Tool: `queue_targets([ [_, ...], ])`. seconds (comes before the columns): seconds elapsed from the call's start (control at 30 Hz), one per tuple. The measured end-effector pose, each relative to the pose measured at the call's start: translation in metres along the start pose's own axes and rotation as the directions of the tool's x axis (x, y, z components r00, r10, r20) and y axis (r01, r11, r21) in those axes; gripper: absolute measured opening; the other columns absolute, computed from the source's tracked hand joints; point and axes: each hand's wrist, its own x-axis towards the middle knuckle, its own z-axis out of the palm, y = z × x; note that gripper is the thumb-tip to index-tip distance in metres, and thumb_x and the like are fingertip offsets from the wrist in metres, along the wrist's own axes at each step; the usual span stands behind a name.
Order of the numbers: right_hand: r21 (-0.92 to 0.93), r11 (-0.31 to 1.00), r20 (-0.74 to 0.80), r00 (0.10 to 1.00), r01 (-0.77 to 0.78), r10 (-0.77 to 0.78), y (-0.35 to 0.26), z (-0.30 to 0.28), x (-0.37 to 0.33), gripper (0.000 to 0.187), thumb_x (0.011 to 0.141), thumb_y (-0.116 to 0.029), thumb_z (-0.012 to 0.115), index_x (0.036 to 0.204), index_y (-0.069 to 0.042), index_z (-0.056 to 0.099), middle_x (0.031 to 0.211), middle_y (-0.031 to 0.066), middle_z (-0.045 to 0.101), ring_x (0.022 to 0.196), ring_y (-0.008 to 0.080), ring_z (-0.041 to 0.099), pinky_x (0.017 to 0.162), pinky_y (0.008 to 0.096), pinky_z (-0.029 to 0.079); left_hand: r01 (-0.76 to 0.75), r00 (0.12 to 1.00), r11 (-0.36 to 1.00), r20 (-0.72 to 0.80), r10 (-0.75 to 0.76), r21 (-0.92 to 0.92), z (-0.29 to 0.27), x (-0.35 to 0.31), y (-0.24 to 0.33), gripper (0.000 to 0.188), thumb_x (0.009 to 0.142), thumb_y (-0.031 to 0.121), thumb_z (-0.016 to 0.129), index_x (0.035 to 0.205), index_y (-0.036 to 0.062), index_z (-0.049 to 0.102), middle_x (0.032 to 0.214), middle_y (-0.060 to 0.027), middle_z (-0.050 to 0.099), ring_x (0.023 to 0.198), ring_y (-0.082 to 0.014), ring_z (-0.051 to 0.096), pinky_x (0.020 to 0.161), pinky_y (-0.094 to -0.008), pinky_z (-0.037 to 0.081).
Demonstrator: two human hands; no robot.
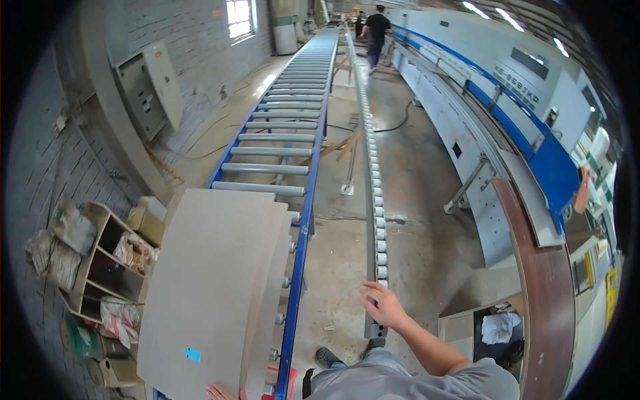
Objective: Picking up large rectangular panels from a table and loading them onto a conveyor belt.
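Note:
A stack of grey flat panels [207,260] lies on the near end of a blue-framed roller conveyor [310,207], its sheets slightly fanned at the right side. The top panel carries a small blue sticker [193,354]. At the bottom edge of the picture my left hand [221,392] rests on the stack's near right part; its visible fingers lie stretched out and the rest is cut off. My right hand [383,305] is over the near end of a narrow rail of small white rollers [377,220], fingers apart and loosely bent, holding nothing. Whether it touches the rail I cannot tell.
A long white and blue machine [520,87] runs along the right, with a brown board [533,293] near me. Wooden shelving [100,267] with bags and buckets stands at left. An open electrical cabinet [143,93] hangs on the wall. A person [377,33] is far ahead.

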Motion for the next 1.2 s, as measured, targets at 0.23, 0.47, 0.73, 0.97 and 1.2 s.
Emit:
queue_targets([
  [0.23, -0.037, 0.998, -0.159, 0.986, -0.048, 0.042, -0.005, -0.024, -0.059, 0.025, 0.079, -0.012, 0.067, 0.103, -0.005, 0.065, 0.118, 0.0164, 0.059, 0.104, 0.034, 0.058, 0.089, 0.0378, 0.048, -0.007, 0.994, 0.983, -0.107, 0.026, 0.181, 0.03, -0.004, -0.008, 0.076, 0.087, 0.052, 0.046, 0.143, 0.0047, 0.029, 0.15, -0.0136, 0.024, 0.139, -0.0314, 0.019, 0.113, -0.0464, 0.014],
  [0.47, -0.031, 0.979, -0.265, 0.947, -0.199, 0.184, 0.03, -0.055, -0.118, 0.025, 0.078, -0.014, 0.068, 0.102, -0.006, 0.066, 0.118, 0.016, 0.059, 0.108, 0.0342, 0.057, 0.092, 0.0383, 0.046, -0.066, 0.971, 0.995, -0.232, 0.048, -0.069, 0.039, -0.011, -0.014, 0.078, 0.084, 0.058, 0.046, 0.142, 0.0072, 0.033, 0.145, -0.0155, 0.034, 0.135, -0.0324, 0.03, 0.111, -0.0478, 0.021],
  [0.73, 0.032, 0.815, -0.382, 0.746, -0.579, 0.545, 0.132, -0.116, -0.255, 0.028, 0.079, -0.02, 0.066, 0.101, -0.003, 0.067, 0.117, 0.0182, 0.059, 0.108, 0.0342, 0.056, 0.094, 0.0382, 0.045, -0.105, 0.876, 0.993, -0.466, 0.121, 0.062, 0.093, -0.003, -0.024, 0.074, 0.086, 0.059, 0.042, 0.135, 0.0038, 0.042, 0.137, -0.0168, 0.045, 0.125, -0.0378, 0.04, 0.1, -0.0498, 0.037],
  [0.97, 0.005, 0.806, -0.689, 0.582, -0.592, 0.432, 0.216, -0.251, -0.349, 0.027, 0.079, -0.017, 0.066, 0.1, 0.0, 0.064, 0.114, 0.02, 0.059, 0.11, 0.035, 0.054, 0.097, 0.0402, 0.04, -0.496, 0.867, 0.689, -0.342, 0.362, -0.528, 0.085, 0.055, -0.014, 0.049, 0.092, 0.038, 0.046, 0.121, -0.0005, 0.055, 0.124, -0.0193, 0.052, 0.111, -0.0361, 0.05, 0.094, -0.0472, 0.041],
  [1.2, 0.06, 0.684, -0.9, 0.257, -0.727, 0.352, 0.304, -0.416, -0.461, 0.03, 0.083, -0.016, 0.062, 0.107, 0.001, 0.061, 0.121, 0.0201, 0.055, 0.115, 0.0349, 0.05, 0.1, 0.0406, 0.038, -0.557, 0.734, 0.605, -0.678, 0.039, -0.569, -0.129, -0.071, 0.277, 0.038, 0.088, 0.013, 0.056, 0.122, -0.0036, 0.052, 0.145, -0.0196, 0.032, 0.131, -0.0357, 0.034, 0.109, -0.0416, 0.028],
])
